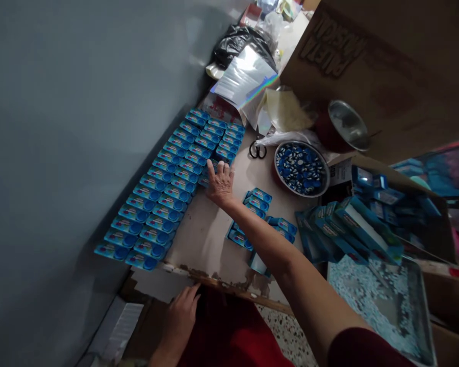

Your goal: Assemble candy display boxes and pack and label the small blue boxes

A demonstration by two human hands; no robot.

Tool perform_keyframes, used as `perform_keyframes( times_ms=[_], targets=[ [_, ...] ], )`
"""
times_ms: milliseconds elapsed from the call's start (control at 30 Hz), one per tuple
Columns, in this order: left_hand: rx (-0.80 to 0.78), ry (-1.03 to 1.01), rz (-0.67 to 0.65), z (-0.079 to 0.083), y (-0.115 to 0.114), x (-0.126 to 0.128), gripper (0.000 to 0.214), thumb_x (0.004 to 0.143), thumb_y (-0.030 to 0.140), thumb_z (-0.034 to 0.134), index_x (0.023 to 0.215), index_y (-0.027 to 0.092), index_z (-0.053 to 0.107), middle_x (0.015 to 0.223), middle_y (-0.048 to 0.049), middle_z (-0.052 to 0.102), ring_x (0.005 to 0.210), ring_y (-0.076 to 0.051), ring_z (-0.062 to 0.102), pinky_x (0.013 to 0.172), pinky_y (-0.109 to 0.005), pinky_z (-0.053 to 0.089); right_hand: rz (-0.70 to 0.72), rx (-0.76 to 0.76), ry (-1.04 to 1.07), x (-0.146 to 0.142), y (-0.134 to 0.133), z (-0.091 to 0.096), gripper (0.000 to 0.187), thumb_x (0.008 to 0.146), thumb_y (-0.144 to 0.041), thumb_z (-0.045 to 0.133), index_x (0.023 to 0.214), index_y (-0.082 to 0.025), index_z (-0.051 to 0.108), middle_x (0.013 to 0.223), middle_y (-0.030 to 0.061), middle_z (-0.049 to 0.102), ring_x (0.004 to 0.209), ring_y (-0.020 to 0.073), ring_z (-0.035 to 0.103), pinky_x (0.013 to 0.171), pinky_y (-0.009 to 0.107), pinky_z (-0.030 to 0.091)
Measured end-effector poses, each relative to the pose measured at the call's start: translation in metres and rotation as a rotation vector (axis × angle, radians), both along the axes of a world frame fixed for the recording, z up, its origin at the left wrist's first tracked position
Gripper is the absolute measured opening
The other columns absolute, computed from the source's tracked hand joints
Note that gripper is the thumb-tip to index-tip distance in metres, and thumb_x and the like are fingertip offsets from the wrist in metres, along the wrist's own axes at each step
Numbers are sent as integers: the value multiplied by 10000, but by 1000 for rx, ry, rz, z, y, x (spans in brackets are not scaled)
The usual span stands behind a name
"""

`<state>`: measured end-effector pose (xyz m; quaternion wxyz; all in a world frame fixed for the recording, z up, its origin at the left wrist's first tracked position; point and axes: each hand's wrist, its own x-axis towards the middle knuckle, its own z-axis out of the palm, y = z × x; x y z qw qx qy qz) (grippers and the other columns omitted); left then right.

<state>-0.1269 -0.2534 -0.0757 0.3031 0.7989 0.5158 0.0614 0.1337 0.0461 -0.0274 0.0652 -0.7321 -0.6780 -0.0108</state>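
Observation:
Upright blue-printed packs point(162, 176) stand tightly lined up in long rows along the wall side of the table, each with a round blue window. At the near end of the shortest row is my right hand point(220, 184), its fingers bent over a partly hidden blue pack point(204, 179) and closed on it. My left hand point(184, 306) rests by the table's front edge, fingers stretched out and holding nothing. Beneath my right forearm lie more blue packs point(258, 201) in small groups, partly covered by the arm.
Black-handled scissors point(257, 149) lie near a round bowl point(302, 169) of small blue-and-white pieces. Flat blue cartons point(344, 229) lean beside an open cardboard box. A metal tray point(424, 306) holds pale blue bits. Clear plastic sheets point(247, 76) and a metal pot point(348, 125) stand farther back.

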Motion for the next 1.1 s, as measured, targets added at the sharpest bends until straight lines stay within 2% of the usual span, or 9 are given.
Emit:
perform_keyframes(
  times_ms=[200,300,367,433,533,633,733,900,1100],
  targets=[
    [-141,48,-58,11,3,-1,384,1004,308,386,1212,210,693,1090,-89,748,968,-250,717,857,-385,567,-102,-121,148,13,31,10,1008,771,-311,707,1620,-198,175,1379,199,402,1218,368,404,1037,562,303],
    [-235,44,-91,12,3,7,399,990,332,398,1235,218,692,1139,-90,743,1032,-274,703,920,-424,550,-128,-101,219,18,8,43,968,796,-313,685,1616,-206,181,1396,179,385,1265,381,369,1052,565,299],
    [-315,2,-66,12,5,14,392,972,355,429,1221,220,699,1197,-87,735,1109,-283,683,991,-442,522,-76,-12,248,15,-44,75,953,825,-342,663,1623,-255,151,1457,156,331,1317,386,332,1084,559,291],
    [-433,-55,13,13,9,24,375,944,385,479,1185,219,714,1222,-80,732,1132,-286,676,1024,-445,506,-22,50,272,10,-121,104,948,842,-404,651,1627,-303,130,1524,122,258,1368,390,299,1119,535,292],
    [-672,-194,193,18,18,48,409,884,465,570,1119,170,730,1121,-103,760,1045,-305,701,961,-444,547,5,139,342,8,-247,120,974,804,-490,662,1625,-335,161,1532,105,272,1376,368,354,1131,509,332],
    [-900,-467,361,29,24,83,601,862,571,614,1251,115,663,1171,-152,738,1052,-308,705,977,-456,554,-132,138,309,20,-341,97,916,776,-437,686,1594,-396,276,1522,103,331,1363,381,407,1102,553,374],
    [-996,-719,333,40,20,119,705,903,603,589,1450,165,514,1460,-176,568,1251,-300,626,1082,-459,498,-233,18,220,42,-385,57,712,815,-424,672,1496,-453,466,1490,103,415,1389,396,401,1102,591,371],
    [-921,-852,29,41,8,165,894,851,433,741,1598,304,267,1649,-119,327,1475,-291,400,1193,-460,387,-201,-79,189,60,-394,8,579,879,-492,645,1447,-461,536,1489,95,472,1427,382,376,1141,572,328],
    [-651,-629,-32,27,0,183,703,907,304,654,1557,298,385,1622,-76,388,1483,-257,384,1243,-458,293,-221,-55,170,62,-380,6,611,910,-364,595,1508,-403,476,1512,118,442,1431,366,362,1140,529,319]
  ],
)
